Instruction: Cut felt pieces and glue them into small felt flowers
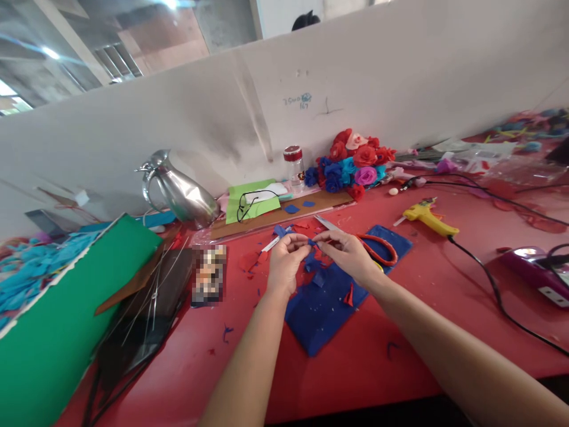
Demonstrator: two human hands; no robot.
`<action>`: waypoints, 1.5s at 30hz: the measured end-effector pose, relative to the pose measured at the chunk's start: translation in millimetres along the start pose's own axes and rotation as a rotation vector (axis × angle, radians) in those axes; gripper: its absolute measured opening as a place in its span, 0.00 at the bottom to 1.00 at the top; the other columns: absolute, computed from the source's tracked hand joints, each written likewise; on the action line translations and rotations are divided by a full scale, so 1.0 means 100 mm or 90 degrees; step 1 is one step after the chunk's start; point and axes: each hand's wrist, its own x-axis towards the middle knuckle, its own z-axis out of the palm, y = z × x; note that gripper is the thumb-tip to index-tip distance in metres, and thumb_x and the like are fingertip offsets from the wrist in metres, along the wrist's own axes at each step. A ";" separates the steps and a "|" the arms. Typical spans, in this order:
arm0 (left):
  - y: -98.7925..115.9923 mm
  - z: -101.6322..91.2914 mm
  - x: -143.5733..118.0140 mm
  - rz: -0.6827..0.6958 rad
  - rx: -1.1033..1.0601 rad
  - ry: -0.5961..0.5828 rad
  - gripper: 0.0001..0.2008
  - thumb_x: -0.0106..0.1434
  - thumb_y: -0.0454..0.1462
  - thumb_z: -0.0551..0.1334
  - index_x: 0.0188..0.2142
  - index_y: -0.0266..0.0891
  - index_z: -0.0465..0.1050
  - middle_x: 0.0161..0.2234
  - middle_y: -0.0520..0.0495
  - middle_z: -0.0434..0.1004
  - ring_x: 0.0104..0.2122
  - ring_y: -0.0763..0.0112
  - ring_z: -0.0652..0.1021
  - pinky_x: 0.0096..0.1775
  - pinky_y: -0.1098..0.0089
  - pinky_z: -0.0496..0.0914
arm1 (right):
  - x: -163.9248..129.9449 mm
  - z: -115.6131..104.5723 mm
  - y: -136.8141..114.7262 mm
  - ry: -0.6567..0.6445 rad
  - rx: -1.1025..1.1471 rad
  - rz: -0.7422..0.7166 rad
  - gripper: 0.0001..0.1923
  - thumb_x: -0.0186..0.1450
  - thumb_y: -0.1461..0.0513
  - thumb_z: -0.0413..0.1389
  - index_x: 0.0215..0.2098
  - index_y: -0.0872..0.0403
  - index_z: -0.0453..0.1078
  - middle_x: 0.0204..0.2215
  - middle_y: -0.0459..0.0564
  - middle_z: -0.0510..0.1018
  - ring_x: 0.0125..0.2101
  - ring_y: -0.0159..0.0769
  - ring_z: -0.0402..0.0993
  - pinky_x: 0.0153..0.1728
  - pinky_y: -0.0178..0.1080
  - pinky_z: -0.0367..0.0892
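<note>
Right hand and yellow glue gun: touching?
Apart. The head view shows a plain gap, with red tabletop visible between the right hand and the yellow glue gun.

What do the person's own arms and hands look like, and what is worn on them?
The left forearm and right forearm are bare, without visible sleeves. The left hand and right hand are ungloved; no watch, bracelet or ring shows.
</note>
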 end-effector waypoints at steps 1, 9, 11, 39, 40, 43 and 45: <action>0.00 0.00 0.00 0.001 0.001 0.001 0.11 0.43 0.32 0.66 0.29 0.37 0.71 0.26 0.52 0.74 0.28 0.74 0.74 0.36 0.71 0.67 | 0.00 -0.01 -0.01 0.003 -0.030 -0.020 0.11 0.59 0.57 0.55 0.35 0.53 0.75 0.31 0.49 0.78 0.31 0.35 0.73 0.33 0.37 0.66; 0.00 0.01 0.00 0.019 0.018 -0.011 0.10 0.45 0.32 0.66 0.29 0.37 0.69 0.25 0.52 0.74 0.28 0.75 0.74 0.36 0.72 0.67 | 0.01 -0.03 0.00 0.036 -0.113 -0.097 0.10 0.59 0.60 0.55 0.32 0.53 0.78 0.30 0.50 0.80 0.31 0.36 0.74 0.34 0.37 0.67; -0.02 0.00 0.01 0.037 0.045 -0.010 0.09 0.45 0.32 0.65 0.29 0.37 0.69 0.26 0.52 0.73 0.28 0.75 0.74 0.36 0.73 0.67 | 0.02 -0.02 0.02 0.033 -0.107 -0.091 0.10 0.58 0.59 0.56 0.32 0.54 0.78 0.29 0.49 0.80 0.30 0.35 0.74 0.33 0.37 0.67; -0.02 -0.09 0.07 -0.016 0.137 -0.071 0.10 0.45 0.31 0.60 0.30 0.38 0.75 0.27 0.52 0.74 0.26 0.76 0.71 0.33 0.73 0.66 | 0.11 -0.08 0.11 -0.028 0.148 0.155 0.08 0.52 0.57 0.54 0.23 0.55 0.67 0.19 0.44 0.71 0.19 0.27 0.64 0.21 0.32 0.58; -0.03 -0.09 0.07 -0.009 0.133 -0.062 0.10 0.46 0.31 0.61 0.31 0.38 0.75 0.27 0.52 0.74 0.27 0.76 0.72 0.33 0.73 0.66 | 0.12 -0.08 0.12 -0.031 0.143 0.156 0.09 0.52 0.57 0.54 0.23 0.55 0.67 0.19 0.44 0.71 0.19 0.27 0.64 0.21 0.32 0.58; -0.05 -0.11 0.09 0.018 0.141 -0.022 0.10 0.47 0.32 0.61 0.31 0.38 0.74 0.27 0.52 0.74 0.27 0.75 0.72 0.33 0.73 0.67 | 0.12 -0.10 0.17 -0.005 0.118 0.123 0.10 0.51 0.56 0.56 0.26 0.55 0.68 0.20 0.43 0.71 0.18 0.26 0.63 0.20 0.32 0.58; -0.05 -0.11 0.09 0.038 0.163 -0.005 0.09 0.47 0.32 0.61 0.32 0.38 0.73 0.26 0.52 0.73 0.27 0.75 0.72 0.33 0.73 0.67 | 0.12 -0.11 0.18 0.009 0.087 0.072 0.11 0.52 0.56 0.56 0.29 0.55 0.70 0.23 0.44 0.73 0.20 0.27 0.64 0.22 0.32 0.59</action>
